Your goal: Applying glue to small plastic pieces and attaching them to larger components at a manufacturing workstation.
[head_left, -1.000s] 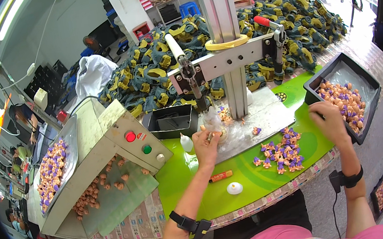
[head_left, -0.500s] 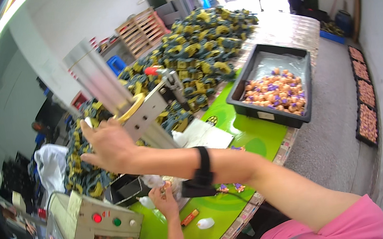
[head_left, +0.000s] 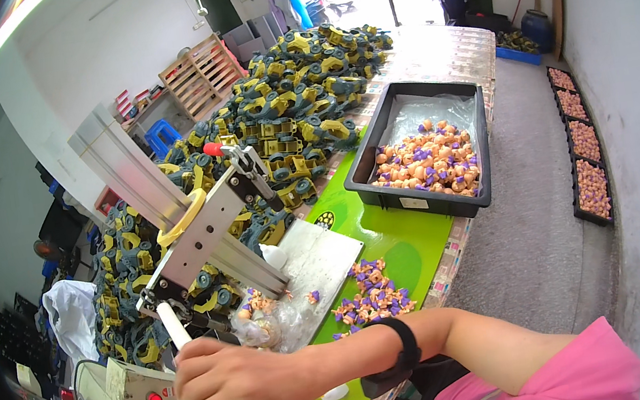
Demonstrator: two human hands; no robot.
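My right hand (head_left: 227,385) is closed around the white lever handle (head_left: 173,329) of a small bench press (head_left: 210,232), an aluminium column with a yellow ring and a red knob. My right forearm, with a black wristband (head_left: 395,353), reaches across from the pink sleeve at lower right. Under the press lies a clear bag of small peach and purple figures (head_left: 260,323). More such figures are heaped on the green mat (head_left: 370,295). My left hand is hidden below the right arm.
A black tray of peach and purple figures (head_left: 429,160) stands at the mat's far end. A big heap of yellow and grey toy trucks (head_left: 295,81) lies behind the press. A beige machine with a red button (head_left: 154,399) sits at lower left. Trays line the floor by the wall (head_left: 585,154).
My right hand left the black tray, swung across to the press lever and now grips its white handle lower down. The view has tilted, and the left hand has dropped out of sight.
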